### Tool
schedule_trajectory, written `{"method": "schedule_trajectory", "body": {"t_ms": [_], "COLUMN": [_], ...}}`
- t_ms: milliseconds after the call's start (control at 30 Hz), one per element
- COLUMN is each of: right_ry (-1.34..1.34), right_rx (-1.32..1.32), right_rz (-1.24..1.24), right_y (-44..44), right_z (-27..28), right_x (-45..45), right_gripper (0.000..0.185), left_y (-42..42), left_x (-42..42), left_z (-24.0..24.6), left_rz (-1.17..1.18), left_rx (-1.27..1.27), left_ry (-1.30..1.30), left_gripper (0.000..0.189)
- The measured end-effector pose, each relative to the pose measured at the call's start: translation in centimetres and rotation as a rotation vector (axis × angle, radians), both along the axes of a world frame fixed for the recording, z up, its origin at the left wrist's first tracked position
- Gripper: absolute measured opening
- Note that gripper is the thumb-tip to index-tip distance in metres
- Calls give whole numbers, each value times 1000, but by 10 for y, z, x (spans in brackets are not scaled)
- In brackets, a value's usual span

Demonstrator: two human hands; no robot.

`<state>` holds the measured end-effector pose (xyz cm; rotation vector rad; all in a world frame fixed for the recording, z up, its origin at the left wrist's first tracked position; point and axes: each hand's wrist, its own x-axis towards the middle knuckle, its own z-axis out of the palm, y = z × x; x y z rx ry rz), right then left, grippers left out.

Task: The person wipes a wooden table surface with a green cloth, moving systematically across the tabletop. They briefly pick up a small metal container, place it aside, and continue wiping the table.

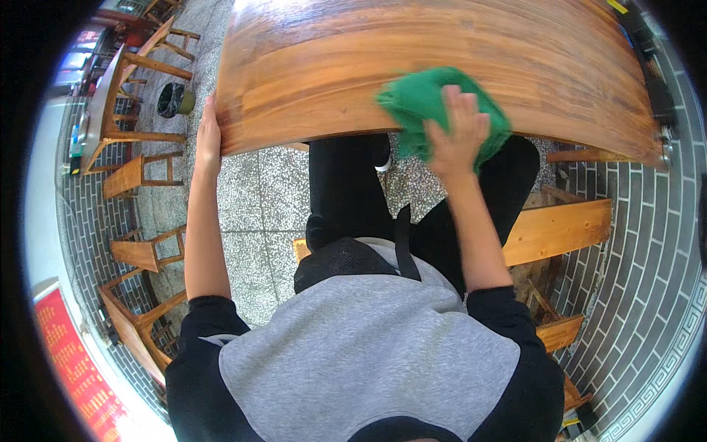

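A green cloth (409, 102) lies partly on the wooden table (331, 72), near its front edge, and part of it hangs over that edge. My right hand (459, 135) presses on the cloth from above, with its fingers somewhat spread and blurred. At the table's left side, my left hand (208, 135) holds the corner edge, its fingers along the outer side; its thumb is hidden. Below the front edge show my black-trousered legs (353, 193), which reach under the tabletop.
On the right, a wooden bench (558, 232) stands by a grey brick wall (635, 237). To the left are another wooden table (105, 99), several benches (135, 254) and a lined waste bin (185, 102) on the speckled tile floor (243, 254).
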<state>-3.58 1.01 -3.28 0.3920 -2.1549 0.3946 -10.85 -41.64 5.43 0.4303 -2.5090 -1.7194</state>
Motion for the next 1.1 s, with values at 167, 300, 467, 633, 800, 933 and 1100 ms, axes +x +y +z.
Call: {"method": "schedule_trajectory", "body": {"t_ms": [167,300,467,633,800,933,1100], "right_ry": [102,60,42,-3,95,171,127], "right_rx": [129,119,190,302,365,444,569], "right_rz": [-112,0,121,236,385,456,423], "right_y": [132,135,85,-29,-154,-226,-293], "right_z": [35,28,29,39,50,54,62], "right_x": [2,7,0,-3,-14,-21,-19], "right_gripper": [42,36,22,15,29,38,45], "left_y": [2,11,13,15,13,3,-11], "left_x": [0,0,3,9,11,9,15], "left_z": [1,7,10,10,11,2,-15], "left_rz": [142,270,327,292,137,-63,-103], "left_rx": [209,279,349,313,370,579,1110], "left_ry": [-81,-91,-103,-146,-108,-43,-39], "left_gripper": [71,72,72,77,83,87,88]}}
